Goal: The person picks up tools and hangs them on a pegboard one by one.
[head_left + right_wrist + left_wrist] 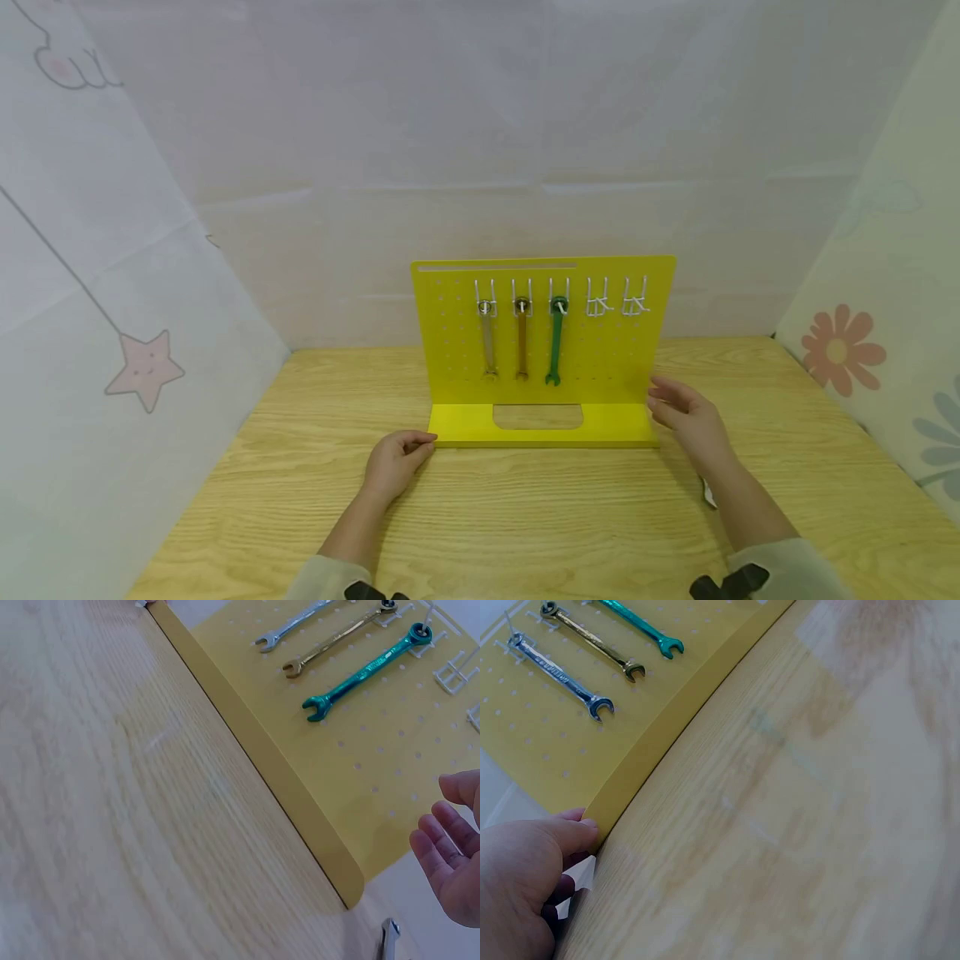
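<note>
A yellow pegboard stand [618, 350] stands upright on the table. From its white hooks hang three wrenches: a silver wrench [562, 673], a gold wrench [334, 641] and a green wrench [556, 342]. The left hand [393, 465] pinches the front left corner of the base between thumb and fingers; some of its fingertips are hidden behind the corner in the left wrist view. Beside the right edge of the board the right hand [696, 421] is raised, its fingers relaxed and holding nothing. A silver tool [388, 941] lies on the table near the right forearm, partly hidden.
Two white hooks [597, 300] at the board's right carry no wrench. The wooden table [525, 517] stretches around the stand. Pale cloth walls [360, 167] with printed stars and flowers enclose the back and sides.
</note>
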`<action>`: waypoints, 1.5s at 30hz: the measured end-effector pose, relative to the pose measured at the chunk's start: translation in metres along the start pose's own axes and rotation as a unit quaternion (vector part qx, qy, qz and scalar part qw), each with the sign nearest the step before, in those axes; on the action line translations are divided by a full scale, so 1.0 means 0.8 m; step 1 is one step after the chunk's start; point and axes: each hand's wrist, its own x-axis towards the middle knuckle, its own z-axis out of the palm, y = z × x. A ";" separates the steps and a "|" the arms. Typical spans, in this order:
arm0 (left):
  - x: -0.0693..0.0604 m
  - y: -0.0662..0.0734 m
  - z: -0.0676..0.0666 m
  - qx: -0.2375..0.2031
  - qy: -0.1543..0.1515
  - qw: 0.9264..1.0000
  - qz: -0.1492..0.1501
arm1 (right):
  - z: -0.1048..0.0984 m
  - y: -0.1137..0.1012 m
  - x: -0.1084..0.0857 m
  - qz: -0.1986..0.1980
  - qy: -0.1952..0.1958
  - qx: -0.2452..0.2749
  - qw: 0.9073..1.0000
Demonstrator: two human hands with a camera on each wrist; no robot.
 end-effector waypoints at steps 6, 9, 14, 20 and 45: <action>0.000 0.001 -0.001 0.000 0.001 1.000 0.004 | -0.015 0.013 -0.015 -0.005 0.018 0.009 1.000; 0.000 0.001 -0.001 0.003 0.002 1.000 0.007 | -0.022 0.020 -0.022 -0.010 0.021 0.013 1.000; 0.000 0.001 0.000 -0.001 0.000 1.000 0.006 | -0.033 0.029 -0.031 0.003 0.040 -0.003 0.999; 0.001 -0.001 0.001 -0.005 -0.002 1.000 0.000 | -0.048 0.038 -0.042 0.031 0.052 -0.044 0.997; 0.003 -0.002 0.000 -0.002 -0.003 1.000 0.005 | -0.092 0.073 -0.054 0.143 0.062 -0.081 0.984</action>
